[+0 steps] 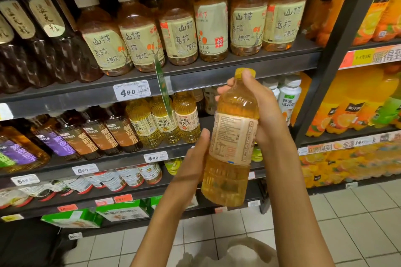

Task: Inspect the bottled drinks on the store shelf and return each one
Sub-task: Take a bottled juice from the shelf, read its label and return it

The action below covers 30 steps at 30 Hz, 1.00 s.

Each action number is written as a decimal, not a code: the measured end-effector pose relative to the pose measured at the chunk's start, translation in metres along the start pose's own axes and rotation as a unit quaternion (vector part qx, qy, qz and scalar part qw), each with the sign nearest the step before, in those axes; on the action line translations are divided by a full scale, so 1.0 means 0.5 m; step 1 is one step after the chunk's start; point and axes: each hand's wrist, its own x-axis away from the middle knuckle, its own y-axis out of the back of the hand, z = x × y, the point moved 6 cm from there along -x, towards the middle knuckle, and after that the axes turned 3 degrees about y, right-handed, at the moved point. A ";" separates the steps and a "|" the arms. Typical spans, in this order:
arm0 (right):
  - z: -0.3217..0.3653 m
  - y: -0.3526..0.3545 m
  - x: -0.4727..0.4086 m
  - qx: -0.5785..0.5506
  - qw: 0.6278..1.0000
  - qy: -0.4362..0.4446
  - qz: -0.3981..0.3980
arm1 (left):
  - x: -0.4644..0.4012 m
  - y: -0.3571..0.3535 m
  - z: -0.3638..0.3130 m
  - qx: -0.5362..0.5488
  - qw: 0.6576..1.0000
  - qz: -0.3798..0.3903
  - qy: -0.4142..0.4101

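Amber liquid fills the clear plastic bottle (231, 143) that the person holds up in front of the store shelf (217, 66), and in the head view, the only one, it is well clear of the shelf's front edge, tilted slightly with its yellow cap (240, 72) uppermost and the fine-print side of its label turned toward the camera, which I judge is the point: it is being read. The right hand (263, 110) wraps the shoulder and upper body from behind, fingers curled round it and the thumb lying near the cap, so it bears the weight; the left hand (195, 158) steadies the lower label from the left, its thumb pressed on the label's edge, its fingers hidden behind the bottle so I cannot tell how far they curl. To its left, on the middle shelf, stand three similar yellow bottles (165, 121), and right of them, just behind the held bottle, the row looks open; that gap is probably where it belongs. The way back is narrow: the shelf above overhangs with its price tag (132, 91), a green hanging strip (161, 84) dangles near the yellow row, and white bottles (288, 97) stand at the right end by the dark upright post (338, 50). The tiled floor (347, 223) below gives free room.
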 end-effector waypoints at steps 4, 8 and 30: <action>0.005 0.008 0.001 0.097 0.993 0.031 -0.061 | 0.001 -0.013 -0.011 -0.051 0.997 -0.035 -0.043; 0.008 -0.002 -0.001 0.055 0.998 0.021 0.005 | 0.006 -0.022 0.010 0.095 0.995 0.017 0.004; 0.018 0.012 -0.004 -0.046 0.999 0.024 0.003 | 0.026 -0.040 0.024 0.129 0.987 0.083 0.054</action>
